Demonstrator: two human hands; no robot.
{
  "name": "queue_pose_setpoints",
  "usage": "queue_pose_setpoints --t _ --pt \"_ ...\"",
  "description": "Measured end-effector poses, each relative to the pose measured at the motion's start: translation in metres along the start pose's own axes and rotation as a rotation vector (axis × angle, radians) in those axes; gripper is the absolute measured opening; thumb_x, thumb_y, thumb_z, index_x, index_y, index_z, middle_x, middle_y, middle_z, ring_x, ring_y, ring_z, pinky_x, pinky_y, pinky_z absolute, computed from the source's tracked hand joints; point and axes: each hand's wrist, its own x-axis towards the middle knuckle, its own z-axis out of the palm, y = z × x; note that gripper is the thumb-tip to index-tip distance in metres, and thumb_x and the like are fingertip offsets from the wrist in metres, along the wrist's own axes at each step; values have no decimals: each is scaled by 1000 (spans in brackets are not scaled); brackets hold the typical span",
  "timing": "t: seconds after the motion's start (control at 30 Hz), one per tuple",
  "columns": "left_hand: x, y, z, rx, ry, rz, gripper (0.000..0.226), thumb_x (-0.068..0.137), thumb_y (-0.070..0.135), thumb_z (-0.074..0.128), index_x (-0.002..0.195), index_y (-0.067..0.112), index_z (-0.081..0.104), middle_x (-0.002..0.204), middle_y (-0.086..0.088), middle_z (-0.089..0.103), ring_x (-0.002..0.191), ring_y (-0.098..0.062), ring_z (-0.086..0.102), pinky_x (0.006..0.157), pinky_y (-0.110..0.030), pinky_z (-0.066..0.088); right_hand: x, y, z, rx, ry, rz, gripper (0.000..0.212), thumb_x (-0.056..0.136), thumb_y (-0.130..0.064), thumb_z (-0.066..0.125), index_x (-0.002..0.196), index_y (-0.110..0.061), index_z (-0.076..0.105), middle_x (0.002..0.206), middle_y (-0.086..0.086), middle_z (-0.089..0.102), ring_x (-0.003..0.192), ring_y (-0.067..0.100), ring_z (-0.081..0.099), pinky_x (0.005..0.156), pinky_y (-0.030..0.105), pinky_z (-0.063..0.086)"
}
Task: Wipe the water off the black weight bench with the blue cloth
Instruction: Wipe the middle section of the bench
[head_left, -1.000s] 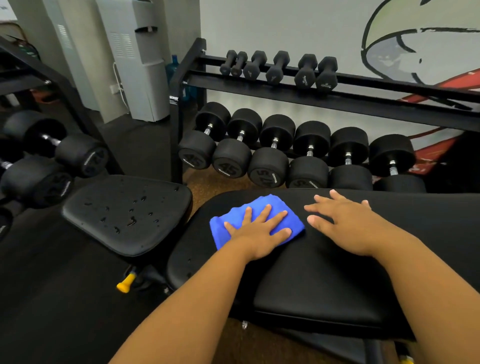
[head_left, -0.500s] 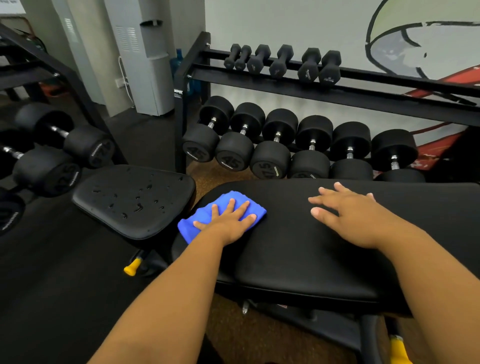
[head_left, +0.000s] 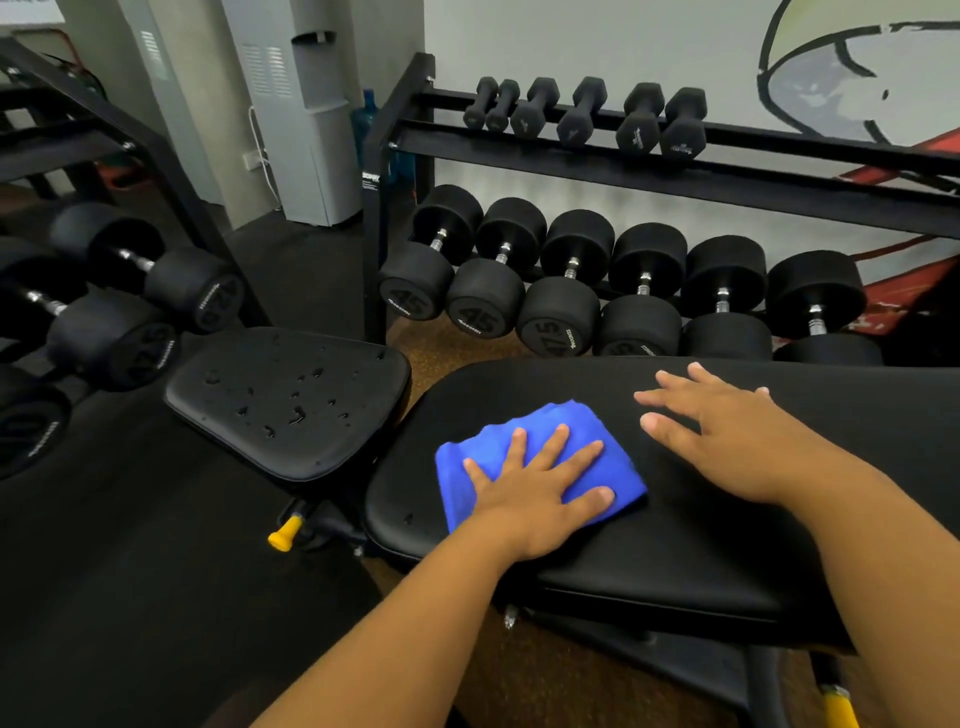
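Left hand (head_left: 535, 488) presses flat on the blue cloth (head_left: 540, 462), fingers (head_left: 582, 454) straight and spread to keep the cloth pinned for wiping; cloth sits on the bench (head_left: 675, 545) back pad near its seat-side end. Right hand (head_left: 727, 431) rests open just beside it, fingers apart, probably bracing. Seat pad (head_left: 291, 400) holds water drops (head_left: 296, 415), so not wiped yet.

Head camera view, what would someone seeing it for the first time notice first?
The bright blue cloth stands out, pressed flat on the long black bench pad by the left hand, with the right hand resting flat beside it. To the left, the seat pad is dotted with water drops. Behind, a dumbbell rack holds heavy black dumbbells.
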Motion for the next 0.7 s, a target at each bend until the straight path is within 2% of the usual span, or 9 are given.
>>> queue_pose_setpoints --t 0.2,0.37,0.47,0.7 --pt "9 -62 -20 -63 10 -237 59 86 75 25 137 66 -2 156 25 -13 146 -21 -18 102 -75 -8 -6 3 -2 33 18 -8 45 98 -51 36 142 -43 39 160 -16 17 148 8 -5 116 58 -4" --pt "25 -58 -29 -95 16 -343 58 87 74 20 139 64 -3 157 21 -14 146 -24 -20 99 -78 -7 -13 3 -4 39 30 -19 46 98 -52 35 143 -43 39 160 -16 17 148 8 -5 116 59 -4" --pt "26 -43 -31 -81 16 -328 56 89 71 20 140 62 -2 158 20 -14 145 -26 -20 99 -78 -7 -15 -2 -3 52 34 -30 46 98 -52 35 142 -43 39 160 -16 17 149 8 -5 116 59 -4" --pt "19 7 -19 -24 -18 -132 56 90 69 21 140 62 -2 158 20 -13 146 -26 -19 100 -77 -10 -18 -9 0 37 32 -30 45 99 -51 35 143 -42 39 160 -14 18 149 9 -2 115 60 -2"
